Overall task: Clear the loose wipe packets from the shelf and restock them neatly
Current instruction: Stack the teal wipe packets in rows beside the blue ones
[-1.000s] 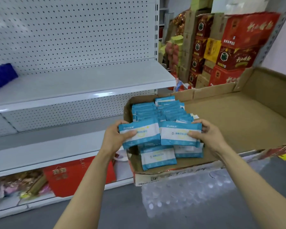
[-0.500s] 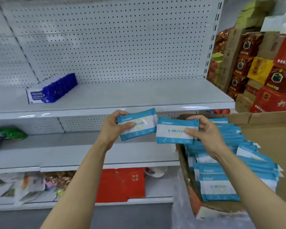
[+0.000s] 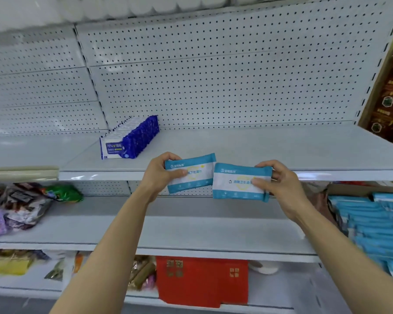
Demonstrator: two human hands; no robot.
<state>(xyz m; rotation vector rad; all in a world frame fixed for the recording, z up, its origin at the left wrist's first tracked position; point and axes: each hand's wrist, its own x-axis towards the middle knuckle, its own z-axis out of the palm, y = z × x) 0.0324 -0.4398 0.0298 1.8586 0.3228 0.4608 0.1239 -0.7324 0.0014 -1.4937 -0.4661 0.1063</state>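
- You hold two blue-and-white wipe packets, one per hand, in the air just in front of the front lip of the upper shelf (image 3: 259, 150).
- Left packet (image 3: 196, 172): your left hand (image 3: 160, 175) grips its left end, thumb across the front face, fingers curled behind. It tilts, right end higher.
- Right packet (image 3: 236, 181): your right hand (image 3: 279, 185) pinches its right end, thumb on the front, fingers wrapped over the top edge. It sits a bit lower than the left one.
- The two packets are side by side, inner corners touching or nearly so; can't tell which.
- On the upper shelf, far left of your hands: a row of dark blue packs (image 3: 132, 139) standing on edge, running back to the pegboard wall (image 3: 213, 75).
- Near right: a cardboard box (image 3: 349, 189) packed with more blue wipe packets (image 3: 377, 225) of the same kind.
- Middle shelf (image 3: 191, 230) left end: mixed snack bags (image 3: 21, 205), blurred.
- Bottom shelf: red boxes (image 3: 202, 279) in the centre, more bags to the left.
- Far right: stacked brown cartons (image 3: 388, 98) beyond the shelf upright.
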